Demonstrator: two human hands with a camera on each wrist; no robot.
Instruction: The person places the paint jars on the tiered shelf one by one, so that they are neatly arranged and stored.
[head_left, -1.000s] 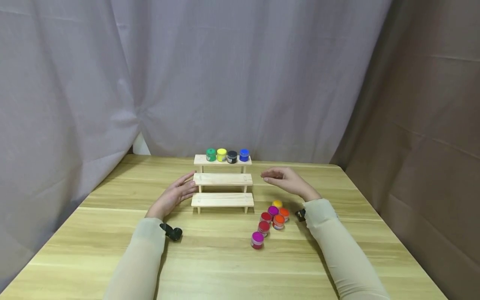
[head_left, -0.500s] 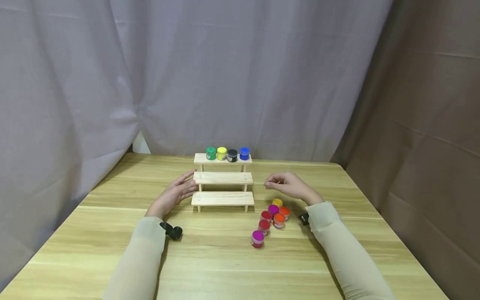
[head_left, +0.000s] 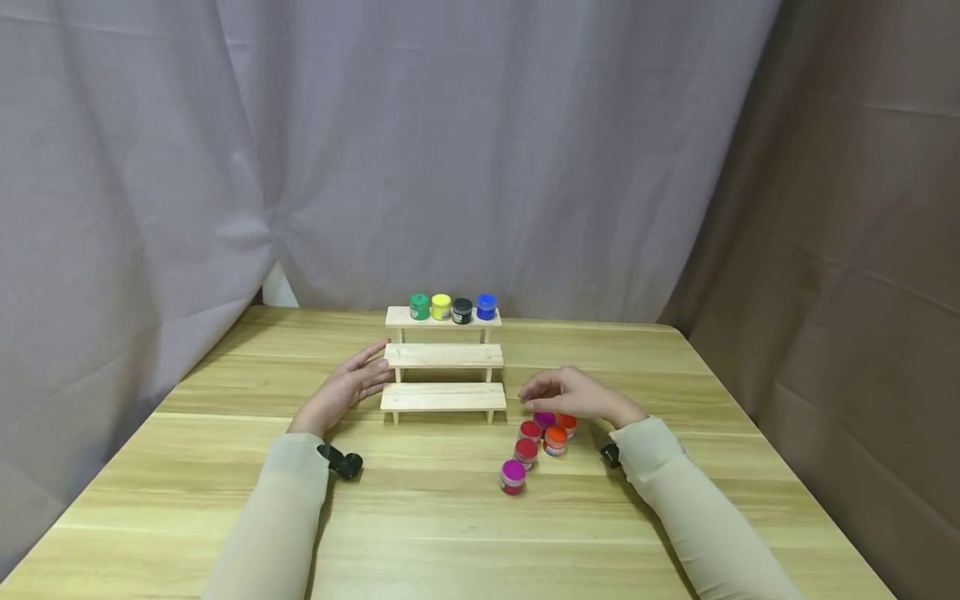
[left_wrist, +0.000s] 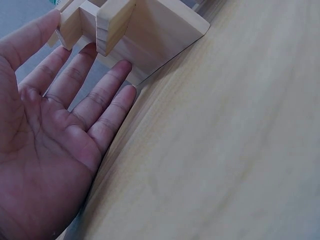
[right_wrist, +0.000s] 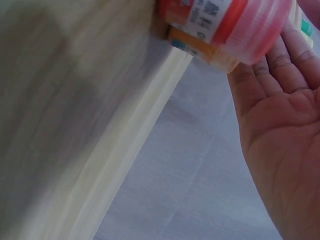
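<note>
A three-step wooden stand [head_left: 443, 356] carries green [head_left: 419, 307], yellow [head_left: 441, 307], black [head_left: 462, 312] and blue [head_left: 487, 307] paint jars on its top step. My left hand [head_left: 342, 393] rests with extended fingers along the stand's left side; in the left wrist view, its fingertips [left_wrist: 122, 67] meet the wood. Over the back of a cluster of jars is my right hand [head_left: 576, 394], fingers loosely bent around nothing. It covers a yellow-orange jar [right_wrist: 220, 57] in the head view; the right wrist view shows that jar behind a red-orange one [right_wrist: 240, 25].
The cluster right of the stand has two purple jars [head_left: 513, 477], two red jars [head_left: 526, 453] and orange jars [head_left: 556, 440]. Grey curtains [head_left: 480, 167] hang behind the wooden table [head_left: 420, 533], and a brown one [head_left: 840, 208] hangs at the right.
My right hand has shifted slightly right, then lowered toward the jars, and now hides the yellow-orange one. The left hand stays at the stand.
</note>
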